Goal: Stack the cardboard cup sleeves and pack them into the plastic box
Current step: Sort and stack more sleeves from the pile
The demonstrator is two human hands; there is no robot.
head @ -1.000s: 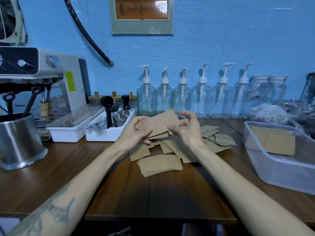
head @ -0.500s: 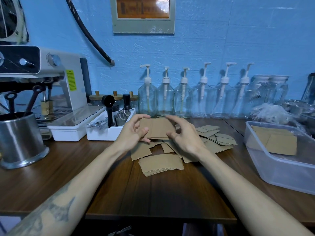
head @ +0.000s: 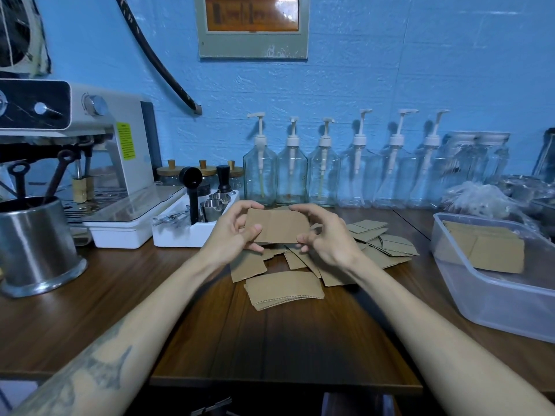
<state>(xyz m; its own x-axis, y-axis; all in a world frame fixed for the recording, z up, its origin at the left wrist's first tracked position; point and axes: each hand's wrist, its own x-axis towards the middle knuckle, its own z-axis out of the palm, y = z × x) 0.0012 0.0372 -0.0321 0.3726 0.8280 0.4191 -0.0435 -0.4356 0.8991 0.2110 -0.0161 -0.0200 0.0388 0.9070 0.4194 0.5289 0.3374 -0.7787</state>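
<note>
Both hands hold a small bundle of flat brown cardboard sleeves (head: 277, 225) above the table. My left hand (head: 234, 232) grips its left end, thumb on the front face. My right hand (head: 326, 232) grips the right end, fingers curled over the top edge. Below them lies a loose pile of sleeves (head: 372, 244), and a neat small stack of sleeves (head: 283, 289) sits nearer to me. The clear plastic box (head: 492, 298) stands at the right with some sleeves lying flat inside (head: 489, 250).
A white tray of metal cups and a tamper (head: 192, 226) stands just left of my hands. An espresso machine (head: 99, 163) and a steel pot (head: 33, 244) fill the left. Several glass pump bottles (head: 324, 172) line the blue wall. The wooden table's front edge (head: 285, 382) is close.
The held sleeves turned from tilted to level and squared up between both hands. My right hand shifted from on top of the bundle to its right end.
</note>
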